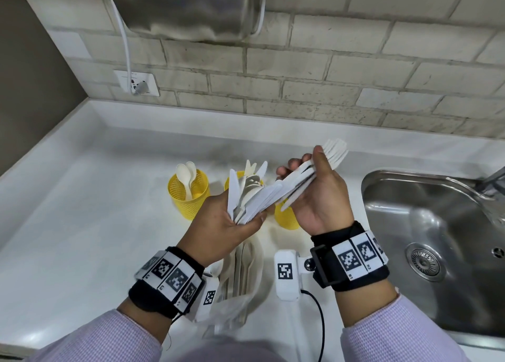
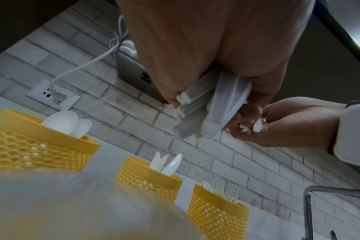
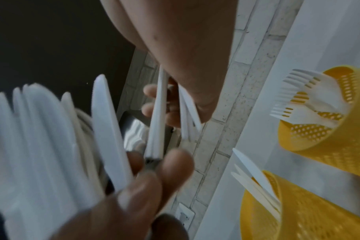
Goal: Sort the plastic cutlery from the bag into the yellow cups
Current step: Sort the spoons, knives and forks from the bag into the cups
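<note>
My left hand (image 1: 235,219) grips a fanned bundle of white plastic cutlery (image 1: 246,197) by the handles, held above the counter. My right hand (image 1: 314,187) holds a few white forks (image 1: 332,151) by their stems, tines pointing up and right. Three yellow mesh cups stand in a row behind the hands. The left cup (image 1: 188,195) holds spoons (image 2: 62,121), the middle cup (image 2: 148,183) holds knives (image 2: 170,164), and the right cup (image 2: 218,217) holds forks (image 3: 298,95). A clear plastic bag (image 1: 232,301) with more cutlery lies on the counter below the hands.
A stainless sink (image 1: 437,238) with a tap (image 1: 492,181) lies to the right. A tiled wall with a socket (image 1: 136,83) and a white cable (image 1: 124,34) rises behind the white counter (image 1: 82,211). A metal appliance (image 1: 185,6) hangs on the wall above.
</note>
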`<state>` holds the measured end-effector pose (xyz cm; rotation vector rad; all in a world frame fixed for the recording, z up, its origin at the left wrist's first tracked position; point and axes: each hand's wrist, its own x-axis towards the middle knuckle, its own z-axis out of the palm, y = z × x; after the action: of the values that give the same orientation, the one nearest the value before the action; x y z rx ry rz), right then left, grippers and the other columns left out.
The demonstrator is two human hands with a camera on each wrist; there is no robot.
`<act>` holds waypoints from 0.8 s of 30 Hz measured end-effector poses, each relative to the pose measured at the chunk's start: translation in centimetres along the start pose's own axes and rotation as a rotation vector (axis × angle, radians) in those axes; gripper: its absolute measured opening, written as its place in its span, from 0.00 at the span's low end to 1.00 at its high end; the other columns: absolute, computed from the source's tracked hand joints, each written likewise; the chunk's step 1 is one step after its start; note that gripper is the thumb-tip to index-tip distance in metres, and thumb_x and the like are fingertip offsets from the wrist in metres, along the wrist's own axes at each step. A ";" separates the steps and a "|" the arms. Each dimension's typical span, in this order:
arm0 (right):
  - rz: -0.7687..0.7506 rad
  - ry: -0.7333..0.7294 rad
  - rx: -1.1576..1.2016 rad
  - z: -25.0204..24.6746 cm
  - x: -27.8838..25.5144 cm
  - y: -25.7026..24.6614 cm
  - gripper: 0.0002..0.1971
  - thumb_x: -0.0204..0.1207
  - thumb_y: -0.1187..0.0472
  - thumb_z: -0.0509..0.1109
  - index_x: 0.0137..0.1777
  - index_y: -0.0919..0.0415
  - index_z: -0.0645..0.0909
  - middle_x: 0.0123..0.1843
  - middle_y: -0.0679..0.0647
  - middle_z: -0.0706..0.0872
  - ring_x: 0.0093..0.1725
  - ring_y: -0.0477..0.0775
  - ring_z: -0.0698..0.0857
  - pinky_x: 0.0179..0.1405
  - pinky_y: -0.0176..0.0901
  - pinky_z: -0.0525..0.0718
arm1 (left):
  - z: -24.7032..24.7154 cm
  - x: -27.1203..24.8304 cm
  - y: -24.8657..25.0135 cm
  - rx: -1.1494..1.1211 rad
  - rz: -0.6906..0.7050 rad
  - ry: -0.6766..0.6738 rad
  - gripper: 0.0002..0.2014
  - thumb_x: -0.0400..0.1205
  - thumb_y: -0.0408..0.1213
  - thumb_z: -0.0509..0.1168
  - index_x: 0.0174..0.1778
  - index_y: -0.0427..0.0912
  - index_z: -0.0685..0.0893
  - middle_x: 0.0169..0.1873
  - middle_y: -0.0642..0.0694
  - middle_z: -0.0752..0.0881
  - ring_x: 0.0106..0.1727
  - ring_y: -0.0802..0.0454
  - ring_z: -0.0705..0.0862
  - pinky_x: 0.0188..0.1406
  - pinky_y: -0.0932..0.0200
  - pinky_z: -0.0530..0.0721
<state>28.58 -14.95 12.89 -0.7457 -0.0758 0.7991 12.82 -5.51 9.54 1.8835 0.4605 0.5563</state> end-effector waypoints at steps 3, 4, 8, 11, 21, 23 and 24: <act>-0.093 0.003 0.070 0.0 0.6 -1.1 0.18 0.90 0.47 0.60 0.40 0.55 0.74 0.27 0.50 0.69 0.24 0.50 0.71 0.29 0.43 0.78 | 0.0 -0.1 0.4 -0.040 0.026 -0.005 0.10 0.81 0.33 0.77 0.57 0.47 0.90 0.46 0.56 0.94 0.51 0.58 0.92 0.54 0.65 0.85; -0.130 0.019 0.056 0.0 0.7 -1.6 0.18 0.90 0.47 0.60 0.39 0.54 0.73 0.25 0.48 0.65 0.21 0.48 0.66 0.25 0.40 0.73 | 0.1 -0.1 0.4 -0.051 0.035 -0.007 0.10 0.81 0.33 0.78 0.57 0.47 0.91 0.46 0.56 0.94 0.51 0.59 0.92 0.53 0.68 0.84; -0.272 -0.057 -0.177 0.4 -0.1 -3.2 0.16 0.88 0.54 0.65 0.36 0.55 0.72 0.23 0.45 0.59 0.19 0.44 0.56 0.18 0.34 0.57 | 0.1 0.0 0.5 -0.071 0.060 0.001 0.08 0.80 0.34 0.78 0.55 0.45 0.93 0.46 0.61 0.93 0.51 0.64 0.90 0.51 0.72 0.81; -0.420 -0.244 -0.640 0.8 -1.5 -3.9 0.08 0.80 0.63 0.70 0.40 0.61 0.80 0.21 0.42 0.70 0.18 0.45 0.62 0.20 0.33 0.62 | 0.0 0.2 0.5 -0.074 0.074 -0.008 0.11 0.80 0.38 0.77 0.58 0.43 0.92 0.50 0.57 0.94 0.56 0.58 0.91 0.54 0.69 0.82; -0.147 -0.678 -1.324 1.6 -3.0 -6.4 0.03 0.77 0.62 0.80 0.46 0.61 0.92 0.39 0.47 0.91 0.38 0.48 0.86 0.41 0.42 0.81 | -0.5 0.4 -0.3 0.007 0.105 -0.017 0.08 0.80 0.33 0.77 0.52 0.48 0.87 0.43 0.62 0.89 0.46 0.58 0.89 0.45 0.66 0.83; -0.103 -0.703 -1.387 1.7 -2.9 -6.7 0.08 0.74 0.53 0.81 0.48 0.56 0.92 0.44 0.51 0.93 0.47 0.60 0.89 0.51 0.56 0.86 | -0.4 0.5 -0.5 0.017 0.117 -0.039 0.07 0.81 0.34 0.76 0.52 0.43 0.86 0.43 0.55 0.87 0.46 0.47 0.87 0.44 0.52 0.85; -0.076 -0.715 -1.391 1.8 -3.0 -6.9 0.09 0.74 0.51 0.81 0.49 0.55 0.92 0.46 0.53 0.94 0.50 0.60 0.90 0.56 0.60 0.86 | -0.4 0.6 -0.7 0.031 0.119 -0.052 0.09 0.82 0.35 0.76 0.55 0.41 0.85 0.44 0.50 0.87 0.47 0.40 0.86 0.47 0.44 0.85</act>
<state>30.17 -19.06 19.20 -1.6889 -1.4030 0.8451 13.03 -4.61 9.07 1.9598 0.3264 0.5793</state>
